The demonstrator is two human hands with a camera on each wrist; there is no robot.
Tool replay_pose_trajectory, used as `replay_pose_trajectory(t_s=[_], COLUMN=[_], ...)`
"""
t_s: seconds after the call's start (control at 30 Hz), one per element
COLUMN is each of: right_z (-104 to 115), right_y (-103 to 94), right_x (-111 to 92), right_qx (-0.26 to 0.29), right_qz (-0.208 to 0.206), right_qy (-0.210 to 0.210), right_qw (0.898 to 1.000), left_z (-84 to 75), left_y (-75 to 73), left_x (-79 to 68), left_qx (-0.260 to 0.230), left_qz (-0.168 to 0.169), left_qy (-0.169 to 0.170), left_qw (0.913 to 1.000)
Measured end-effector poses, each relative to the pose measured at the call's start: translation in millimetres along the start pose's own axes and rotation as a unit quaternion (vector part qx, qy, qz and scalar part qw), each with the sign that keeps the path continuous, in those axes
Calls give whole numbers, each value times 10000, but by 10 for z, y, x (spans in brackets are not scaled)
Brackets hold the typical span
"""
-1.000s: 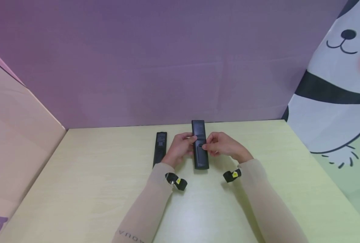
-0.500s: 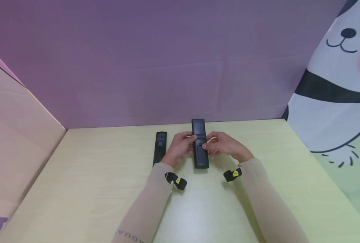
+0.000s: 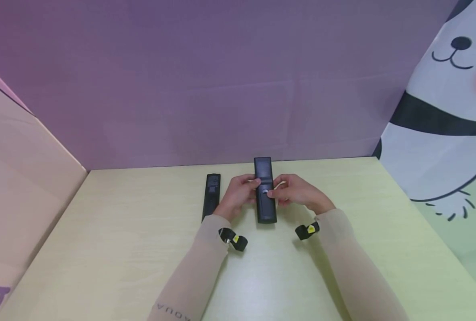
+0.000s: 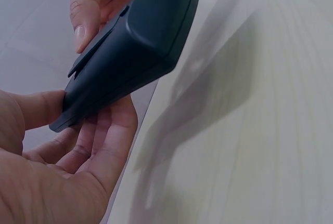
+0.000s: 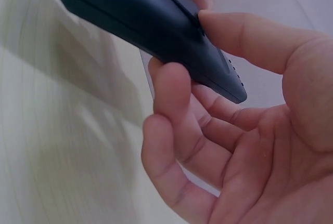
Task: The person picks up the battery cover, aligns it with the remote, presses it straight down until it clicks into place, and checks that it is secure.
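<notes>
A black remote control [image 3: 263, 169] is held back side up above the table in the head view. My left hand [image 3: 238, 195] grips its left edge, thumb on top and fingers underneath. From the right, my right hand [image 3: 298, 194] holds it, with the thumb at the end of the battery cover [image 3: 266, 208] and curled fingers below. One end of that cover stands slightly raised from the body in the left wrist view, where the remote's thick end [image 4: 161, 21] faces the camera. What lies under the cover is hidden.
A second black remote control [image 3: 211, 191] lies on the pale wooden table [image 3: 141, 232], left of my left hand, its near end partly covered by the wrist. A purple backdrop [image 3: 222, 89] rises behind the table. Printed panels stand at both sides.
The battery cover's end has lifted a little at my right thumb, and a bright spot now shows there. The remote has tilted slightly; both hands stay nearly in place.
</notes>
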State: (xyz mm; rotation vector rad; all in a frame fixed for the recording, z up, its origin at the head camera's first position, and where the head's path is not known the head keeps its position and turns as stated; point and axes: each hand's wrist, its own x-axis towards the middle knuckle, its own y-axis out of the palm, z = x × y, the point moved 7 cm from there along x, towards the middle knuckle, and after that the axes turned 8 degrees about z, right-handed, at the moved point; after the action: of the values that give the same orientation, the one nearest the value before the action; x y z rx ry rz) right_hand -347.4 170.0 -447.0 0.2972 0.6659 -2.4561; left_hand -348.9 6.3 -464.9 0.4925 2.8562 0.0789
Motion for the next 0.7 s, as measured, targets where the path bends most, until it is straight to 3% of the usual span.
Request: replay_pose_trajectory(t_s=[0.7], right_z=[-3], right_y=[-5], right_x=[-2], right_qx=[-134], right_qz=[-146], right_qy=[98], right_qw=[9998], left_z=[0], left_y=[1], left_x=[-16], left_qx=[34], left_qz=[-65], left_qy=[-16], left_qw=[10000])
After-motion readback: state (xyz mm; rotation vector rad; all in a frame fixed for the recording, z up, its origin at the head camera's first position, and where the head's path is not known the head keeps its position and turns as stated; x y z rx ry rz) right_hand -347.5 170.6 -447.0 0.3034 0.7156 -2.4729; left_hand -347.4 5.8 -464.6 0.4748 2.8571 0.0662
